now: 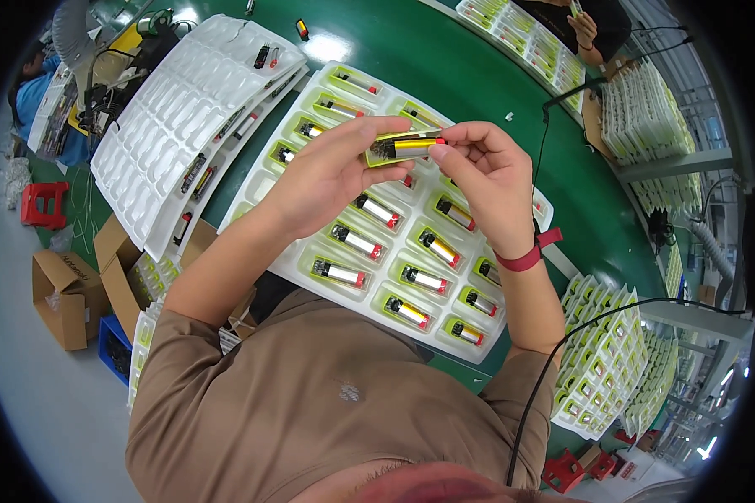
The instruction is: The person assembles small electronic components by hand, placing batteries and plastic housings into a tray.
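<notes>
Over a white tray (pixel 362 308), my left hand (pixel 315 184) grips a lime-green shell (pixel 372 161) between thumb and fingers. Inside the shell lies a cylindrical battery (pixel 411 147) with a silver and yellow body, a dark end on the left and red at the right. My right hand (pixel 497 180) has its thumb and forefinger closed at the red end of the battery. A red band (pixel 528 253) circles the right wrist. Rows of similar green shells with batteries (pixel 357 241) fill the tray's hollows.
At the left, stacked white trays (pixel 176 109) lie tilted, with a few dark parts. Cardboard boxes (pixel 69 293) and a red stool (pixel 45 205) stand beyond. Filled tray stacks (pixel 600 356) are at the right. Across the green table (pixel 445 59) are another person's hands (pixel 585 32).
</notes>
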The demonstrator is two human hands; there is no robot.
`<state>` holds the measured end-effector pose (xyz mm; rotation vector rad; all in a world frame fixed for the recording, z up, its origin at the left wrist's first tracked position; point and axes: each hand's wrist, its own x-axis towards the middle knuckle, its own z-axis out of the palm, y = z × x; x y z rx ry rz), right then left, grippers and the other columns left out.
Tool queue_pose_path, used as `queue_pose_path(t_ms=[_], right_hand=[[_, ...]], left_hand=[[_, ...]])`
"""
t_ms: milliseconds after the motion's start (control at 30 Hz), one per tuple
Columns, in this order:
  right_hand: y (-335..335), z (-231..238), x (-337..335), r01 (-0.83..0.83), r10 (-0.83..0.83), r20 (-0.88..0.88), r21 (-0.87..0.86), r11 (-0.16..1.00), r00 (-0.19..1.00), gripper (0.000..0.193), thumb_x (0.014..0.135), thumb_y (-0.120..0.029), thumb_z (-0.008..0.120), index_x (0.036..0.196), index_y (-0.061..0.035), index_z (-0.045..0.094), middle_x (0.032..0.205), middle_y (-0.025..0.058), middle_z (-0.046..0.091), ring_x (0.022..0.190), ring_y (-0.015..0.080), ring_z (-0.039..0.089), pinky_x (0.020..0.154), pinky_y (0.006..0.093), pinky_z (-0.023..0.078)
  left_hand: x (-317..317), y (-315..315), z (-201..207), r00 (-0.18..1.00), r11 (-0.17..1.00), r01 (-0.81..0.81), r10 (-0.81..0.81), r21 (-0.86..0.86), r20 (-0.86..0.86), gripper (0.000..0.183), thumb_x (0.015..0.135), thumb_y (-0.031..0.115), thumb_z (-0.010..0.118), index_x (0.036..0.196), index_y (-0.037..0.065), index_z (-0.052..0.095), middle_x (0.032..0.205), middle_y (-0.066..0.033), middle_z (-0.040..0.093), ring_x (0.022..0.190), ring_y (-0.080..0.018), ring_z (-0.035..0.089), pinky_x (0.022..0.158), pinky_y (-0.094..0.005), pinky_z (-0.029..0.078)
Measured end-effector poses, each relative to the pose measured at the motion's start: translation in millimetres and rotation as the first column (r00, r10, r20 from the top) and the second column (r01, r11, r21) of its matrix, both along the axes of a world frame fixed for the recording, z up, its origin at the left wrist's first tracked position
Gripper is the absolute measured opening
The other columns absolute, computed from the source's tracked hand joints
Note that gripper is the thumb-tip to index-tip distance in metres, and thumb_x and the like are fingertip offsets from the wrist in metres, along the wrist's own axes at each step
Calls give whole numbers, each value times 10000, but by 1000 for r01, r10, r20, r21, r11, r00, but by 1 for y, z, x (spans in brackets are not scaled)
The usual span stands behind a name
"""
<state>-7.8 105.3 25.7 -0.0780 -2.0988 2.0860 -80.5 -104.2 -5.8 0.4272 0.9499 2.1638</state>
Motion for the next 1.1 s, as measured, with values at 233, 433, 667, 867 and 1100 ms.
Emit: queue_pose_path(t_ms=[233,433,667,867,1100], right_hand=[[-3,-8,-1,64,-61,-30,125,990,998,177,932,-65,762,1070,28,701,972,23,720,834,55,630,772,212,528],[-3,-13,-3,83,-77,-42,168,982,996,174,927,-82,767,1062,16,720,954,12,723,809,54,608,758,215,515],[-4,-18,-5,103,-93,-69,171,980,993,179,914,-102,778,1056,-1,735,948,15,733,813,61,592,761,233,502],[-13,-26,-2,195,-95,-269,378,905,959,144,918,-93,770,1026,-2,743,1090,64,698,912,112,621,785,267,518],[-17,-34,-3,136,-91,-286,142,980,954,320,912,-43,768,1207,7,655,1299,106,510,989,148,636,860,282,556]], left_hand=[[-3,1,-4,1000,1000,-3,4,-12,28,467,1128,235,395,1450,-95,473,1455,-210,534,1260,-283,602,1108,-416,500],[-2,3,-3,1000,1000,0,0,-12,30,462,1130,226,386,1449,-98,466,1459,-208,525,1273,-274,590,1109,-416,500],[-1,5,-4,1000,1000,-8,8,-24,-4,461,1130,235,385,1443,-93,472,1465,-191,522,1270,-268,589,1112,-411,493],[-2,3,-3,999,998,10,-12,-67,-32,396,1102,159,453,1430,-56,507,1363,-144,596,1186,-207,619,1090,-378,488],[2,5,-3,990,986,-39,16,-164,-140,356,1069,85,517,1406,-28,542,1288,-99,643,1053,-146,676,969,-285,542]])
